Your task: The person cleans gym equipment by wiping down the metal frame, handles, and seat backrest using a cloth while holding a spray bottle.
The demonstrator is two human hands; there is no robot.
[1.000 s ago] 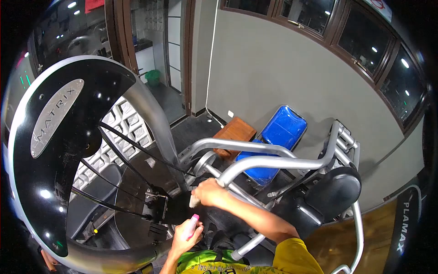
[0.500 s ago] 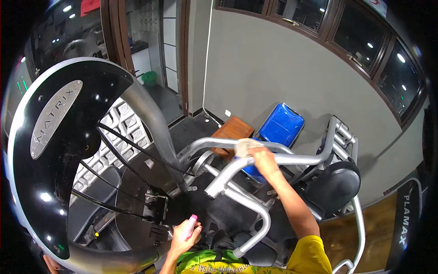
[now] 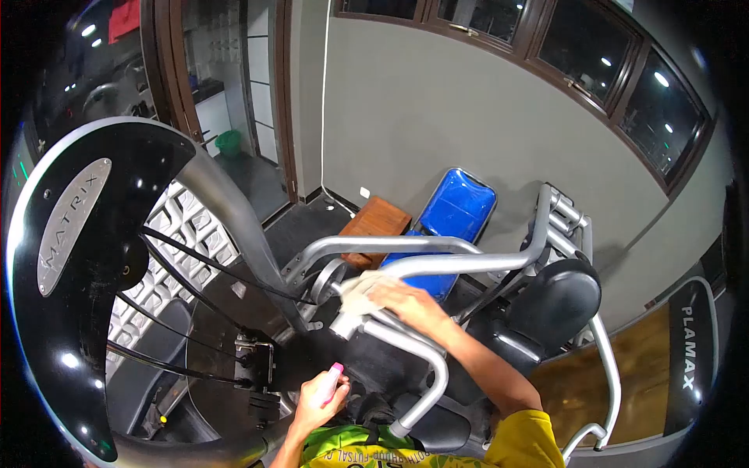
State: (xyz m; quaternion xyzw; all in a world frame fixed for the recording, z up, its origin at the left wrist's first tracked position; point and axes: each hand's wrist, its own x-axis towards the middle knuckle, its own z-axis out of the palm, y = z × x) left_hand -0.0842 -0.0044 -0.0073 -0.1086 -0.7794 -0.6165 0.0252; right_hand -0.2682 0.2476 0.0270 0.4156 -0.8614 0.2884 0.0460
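Observation:
My left hand point(image 3: 321, 398) is wrapped round a small pink-and-white bottle point(image 3: 333, 381), low in the view in front of the shirt. Further up, my right hand point(image 3: 402, 303) presses a pale cloth point(image 3: 365, 293) against the silver tube point(image 3: 468, 264) of the machine, close to where the tube bends down to its open end. The cloth covers part of that bend. Below the right hand, a second silver bar point(image 3: 437, 366) curves toward the body.
A black housing point(image 3: 86, 327) with a MATRIX plate stands at the left, cables running from it. Behind the tubes are a wooden box point(image 3: 377, 226) and a blue folding chair point(image 3: 460, 207). A black padded seat back point(image 3: 555, 306) is at the right.
My right hand first went up and right along the tube with the cloth, then came back down and left to its bend. My left hand keeps the bottle. The view has shifted a little.

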